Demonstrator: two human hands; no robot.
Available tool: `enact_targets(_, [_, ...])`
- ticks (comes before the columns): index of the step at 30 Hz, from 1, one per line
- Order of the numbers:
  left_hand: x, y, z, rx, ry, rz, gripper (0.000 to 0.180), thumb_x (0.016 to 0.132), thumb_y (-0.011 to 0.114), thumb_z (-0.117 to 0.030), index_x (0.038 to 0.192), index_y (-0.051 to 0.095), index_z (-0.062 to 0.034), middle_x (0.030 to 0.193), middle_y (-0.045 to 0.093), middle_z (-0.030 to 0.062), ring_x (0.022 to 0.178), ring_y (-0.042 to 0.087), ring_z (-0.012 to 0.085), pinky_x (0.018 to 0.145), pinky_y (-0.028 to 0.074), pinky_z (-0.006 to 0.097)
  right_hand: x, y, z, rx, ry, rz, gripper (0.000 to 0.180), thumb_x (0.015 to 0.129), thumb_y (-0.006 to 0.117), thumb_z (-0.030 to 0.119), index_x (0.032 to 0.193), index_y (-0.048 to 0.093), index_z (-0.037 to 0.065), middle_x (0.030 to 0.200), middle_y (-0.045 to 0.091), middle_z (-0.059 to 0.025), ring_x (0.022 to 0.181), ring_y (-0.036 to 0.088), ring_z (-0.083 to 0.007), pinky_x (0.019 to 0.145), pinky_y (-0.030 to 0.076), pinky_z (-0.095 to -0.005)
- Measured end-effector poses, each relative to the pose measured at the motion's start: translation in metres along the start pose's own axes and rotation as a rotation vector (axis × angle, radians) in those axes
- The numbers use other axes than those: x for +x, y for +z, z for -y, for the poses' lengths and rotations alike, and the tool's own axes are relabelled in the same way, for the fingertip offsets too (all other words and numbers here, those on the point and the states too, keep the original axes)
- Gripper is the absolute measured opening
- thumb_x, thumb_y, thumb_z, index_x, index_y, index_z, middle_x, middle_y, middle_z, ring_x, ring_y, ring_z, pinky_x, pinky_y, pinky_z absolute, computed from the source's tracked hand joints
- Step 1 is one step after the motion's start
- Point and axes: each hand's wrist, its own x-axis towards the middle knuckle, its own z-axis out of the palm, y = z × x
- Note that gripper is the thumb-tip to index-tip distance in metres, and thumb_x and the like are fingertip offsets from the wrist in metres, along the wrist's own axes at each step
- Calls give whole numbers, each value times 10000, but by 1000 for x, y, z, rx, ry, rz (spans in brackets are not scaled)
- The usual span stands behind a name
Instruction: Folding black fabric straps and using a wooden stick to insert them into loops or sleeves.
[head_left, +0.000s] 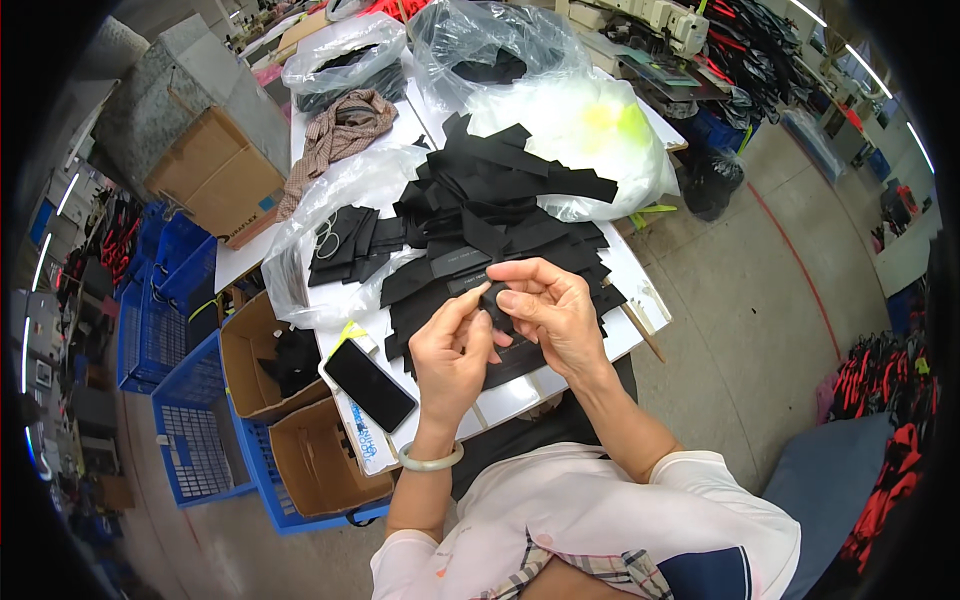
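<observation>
Both of my hands meet over the front of a white table point(500, 397). A small black fabric piece point(494, 306) is between my fingertips, partly hidden by them. My left hand point(452, 345) pinches it from the left, and my right hand point(553, 318) grips it from the right with thumb and forefinger. Beneath and beyond them spreads a large loose heap of black fabric strips point(480, 195), some with small pale print. To the left, a smaller stack of black pieces point(360, 240) lies on clear plastic, with a pale looped thing point(325, 235) on top.
A dark-screened phone point(370, 387) rests at the table's left front edge. Beside it stand open cardboard boxes point(318, 450) and blue crates point(200, 430). Plastic bags point(600, 135) and a checked cloth point(340, 135) lie farther back. A sewing machine point(665, 22) is at the far right.
</observation>
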Motion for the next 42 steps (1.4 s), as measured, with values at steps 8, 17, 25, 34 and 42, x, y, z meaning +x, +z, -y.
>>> enact_targets(8, [3, 5, 1, 62, -52, -122, 245, 847, 529, 53, 1073, 622, 47, 739, 636, 74, 553, 608, 85, 479, 476, 180, -1, 5, 3, -93, -53, -3, 247, 805, 674, 28, 1040, 615, -22, 717, 604, -1, 536, 471, -4, 455, 341, -129])
enact_targets(17, [6, 6, 15, 43, -25, -193, 146, 837, 532, 67, 941, 634, 62, 618, 608, 57, 500, 585, 70, 424, 455, 180, 1, -9, -16, 119, 54, -8, 135, 771, 653, -62, 879, 597, -4, 679, 588, -21, 493, 454, -11, 405, 316, -144])
enact_targets(25, [-3, -1, 5, -130, -136, -48, 269, 847, 487, 85, 1104, 563, 85, 715, 624, 98, 553, 607, 109, 476, 511, 211, -6, 4, -2, 2, 61, 57, 175, 778, 646, -66, 925, 591, 9, 788, 583, -41, 555, 524, -45, 457, 400, -164])
enact_targets(34, [-1, 6, 12, -299, -102, -236, 230, 898, 482, 21, 1107, 574, 49, 729, 630, 137, 534, 614, 145, 454, 509, 210, 4, -1, -10, -791, -535, -158, 235, 782, 671, -12, 1012, 625, -34, 1032, 566, -92, 755, 586, -124, 629, 498, -241])
enact_targets(42, [-12, 3, 30, -27, 92, -241, 268, 884, 456, 92, 1067, 633, 8, 817, 608, 88, 575, 590, 101, 489, 490, 182, 12, -21, -20, -126, -47, -13, 146, 772, 683, 31, 889, 627, -36, 1100, 576, -136, 841, 604, -134, 756, 520, -256])
